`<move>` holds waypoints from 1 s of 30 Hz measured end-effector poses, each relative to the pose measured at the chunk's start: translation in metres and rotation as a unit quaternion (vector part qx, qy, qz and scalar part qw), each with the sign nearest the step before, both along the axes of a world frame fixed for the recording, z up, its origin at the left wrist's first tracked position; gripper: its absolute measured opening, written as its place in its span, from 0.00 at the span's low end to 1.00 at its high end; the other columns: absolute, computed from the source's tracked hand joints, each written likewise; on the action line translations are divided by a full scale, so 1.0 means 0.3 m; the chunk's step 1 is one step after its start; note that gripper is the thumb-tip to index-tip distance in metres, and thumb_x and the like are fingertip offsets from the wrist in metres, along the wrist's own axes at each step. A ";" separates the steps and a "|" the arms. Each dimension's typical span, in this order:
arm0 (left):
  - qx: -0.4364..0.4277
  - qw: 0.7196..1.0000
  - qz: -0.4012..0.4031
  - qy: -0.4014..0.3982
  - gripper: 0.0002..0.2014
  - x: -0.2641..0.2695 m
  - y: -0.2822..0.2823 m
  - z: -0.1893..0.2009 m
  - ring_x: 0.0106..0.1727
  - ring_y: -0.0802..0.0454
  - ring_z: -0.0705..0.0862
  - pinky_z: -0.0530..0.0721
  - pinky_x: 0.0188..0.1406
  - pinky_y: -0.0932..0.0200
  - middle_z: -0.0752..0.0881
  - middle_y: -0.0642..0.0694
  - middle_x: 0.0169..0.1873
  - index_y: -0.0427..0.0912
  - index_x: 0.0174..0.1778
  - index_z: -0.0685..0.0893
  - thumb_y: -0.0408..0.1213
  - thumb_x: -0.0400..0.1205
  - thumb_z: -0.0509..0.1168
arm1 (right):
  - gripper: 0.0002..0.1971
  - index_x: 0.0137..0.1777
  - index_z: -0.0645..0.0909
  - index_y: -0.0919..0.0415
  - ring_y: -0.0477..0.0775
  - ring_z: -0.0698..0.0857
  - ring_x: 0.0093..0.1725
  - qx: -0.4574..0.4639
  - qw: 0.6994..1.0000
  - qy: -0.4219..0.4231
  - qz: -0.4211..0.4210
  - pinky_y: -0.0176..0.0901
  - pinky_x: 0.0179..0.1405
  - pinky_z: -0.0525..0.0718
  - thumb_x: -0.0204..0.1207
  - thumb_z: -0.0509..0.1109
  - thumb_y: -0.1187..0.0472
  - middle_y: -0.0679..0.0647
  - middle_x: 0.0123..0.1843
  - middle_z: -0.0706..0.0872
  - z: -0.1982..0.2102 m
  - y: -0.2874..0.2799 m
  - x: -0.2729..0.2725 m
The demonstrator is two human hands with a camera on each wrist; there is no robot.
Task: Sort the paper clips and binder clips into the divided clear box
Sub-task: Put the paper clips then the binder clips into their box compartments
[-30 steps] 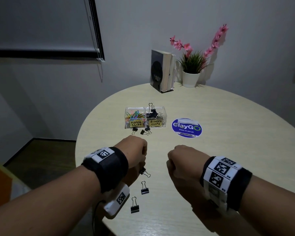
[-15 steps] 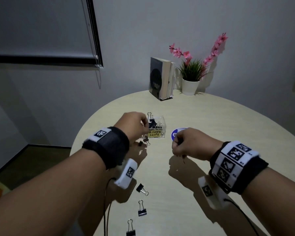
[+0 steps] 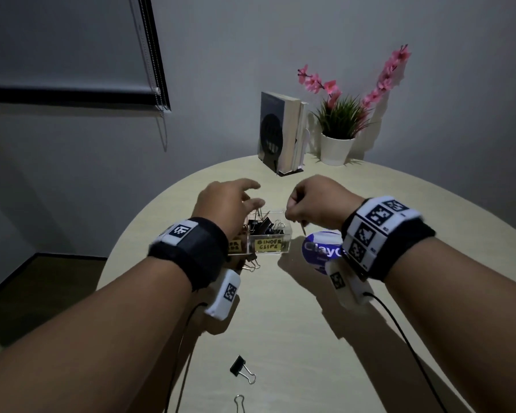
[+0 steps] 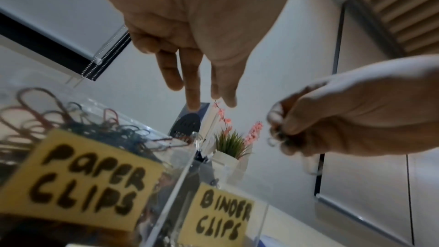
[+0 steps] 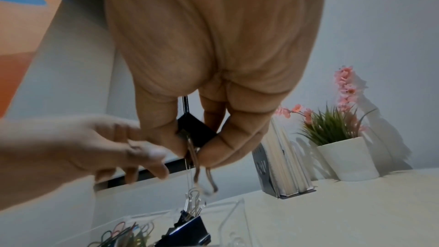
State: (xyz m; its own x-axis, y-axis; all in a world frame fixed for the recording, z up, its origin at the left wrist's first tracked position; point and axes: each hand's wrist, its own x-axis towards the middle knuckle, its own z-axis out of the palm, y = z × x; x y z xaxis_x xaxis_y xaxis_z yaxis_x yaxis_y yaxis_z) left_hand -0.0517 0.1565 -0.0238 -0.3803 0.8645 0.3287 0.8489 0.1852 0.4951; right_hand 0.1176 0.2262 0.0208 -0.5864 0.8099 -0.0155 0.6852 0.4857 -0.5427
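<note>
Both hands have travelled from the near part of the tabletop (image 3: 280, 308) up to the divided clear box (image 3: 283, 231), and the clip the left hand was carrying half a second ago is no longer between its fingers.

The left hand (image 3: 224, 207) now hovers over the box with its fingers spread and relaxed, holding nothing. The right hand (image 3: 316, 204) hangs just beside it, over the compartment labelled for binder clips, thumb and fingers pinched on a black binder clip (image 5: 198, 136) whose wire handles dangle downward.

The box sits about the middle of the tabletop, towards its left edge. Its left compartment holds a tangle of coloured paper clips (image 4: 71, 125); the right one holds a heap of black binder clips (image 3: 262, 226).

The sorting looks well advanced but unfinished. A few clips (image 3: 251, 263) lie just in front of the box, and two more binder clips (image 3: 242, 372) lie near the tabletop's near edge. The held clip is not yet dropped.
</note>
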 end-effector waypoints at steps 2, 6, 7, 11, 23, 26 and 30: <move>0.038 0.999 0.002 -0.013 0.17 -0.010 -0.052 0.010 0.54 0.49 0.85 0.83 0.57 0.47 0.91 0.56 0.48 0.61 0.65 0.83 0.57 0.80 0.67 | 0.03 0.34 0.87 0.59 0.49 0.85 0.31 0.028 1.000 0.008 -0.002 0.40 0.36 0.84 0.67 0.75 0.63 0.53 0.30 0.89 -0.008 0.022 -0.061; 0.063 0.997 -0.022 -0.027 0.14 -0.023 -0.185 0.013 0.49 0.50 0.84 0.83 0.51 0.49 0.88 0.60 0.43 0.61 0.61 0.85 0.55 0.80 0.68 | 0.07 0.39 0.89 0.66 0.57 0.87 0.42 0.105 0.994 -0.020 0.004 0.46 0.42 0.86 0.67 0.75 0.61 0.57 0.37 0.90 -0.054 0.043 -0.162; 0.056 0.998 -0.030 -0.024 0.14 -0.028 -0.219 0.009 0.48 0.51 0.83 0.82 0.50 0.50 0.88 0.61 0.42 0.61 0.60 0.85 0.55 0.80 0.68 | 0.09 0.41 0.89 0.67 0.60 0.88 0.45 0.121 0.992 -0.035 0.007 0.49 0.45 0.88 0.67 0.75 0.60 0.60 0.40 0.91 -0.072 0.045 -0.175; 0.013 0.999 -0.046 -0.005 0.10 -0.055 -0.343 -0.009 0.42 0.55 0.80 0.78 0.43 0.54 0.87 0.61 0.39 0.57 0.53 0.89 0.52 0.78 0.71 | 0.14 0.42 0.91 0.65 0.62 0.89 0.46 0.145 0.985 -0.084 0.032 0.51 0.48 0.88 0.68 0.76 0.53 0.62 0.42 0.92 -0.123 0.029 -0.178; -0.323 0.923 -0.209 0.022 0.20 0.178 -0.668 0.005 0.30 0.63 0.84 0.82 0.30 0.59 0.88 0.57 0.29 0.48 0.34 0.86 0.60 0.62 0.80 | 0.06 0.41 0.89 0.56 0.44 0.85 0.36 0.014 0.974 -0.075 0.212 0.40 0.42 0.81 0.66 0.81 0.57 0.46 0.35 0.89 -0.127 -0.338 -0.001; -0.396 0.893 -0.203 0.074 0.22 0.238 -0.713 -0.025 0.32 0.60 0.86 0.83 0.30 0.58 0.89 0.56 0.29 0.49 0.36 0.86 0.63 0.60 0.79 | 0.09 0.45 0.89 0.52 0.43 0.89 0.42 -0.041 0.942 -0.158 0.292 0.40 0.47 0.84 0.65 0.81 0.56 0.43 0.41 0.92 -0.166 -0.450 0.021; -0.384 0.898 -0.198 0.080 0.13 0.239 -0.719 -0.032 0.36 0.60 0.85 0.80 0.33 0.60 0.89 0.55 0.33 0.49 0.37 0.88 0.53 0.67 0.78 | 0.10 0.49 0.89 0.51 0.43 0.87 0.44 -0.049 0.940 -0.175 0.287 0.39 0.48 0.83 0.67 0.80 0.58 0.42 0.45 0.92 -0.204 -0.511 0.034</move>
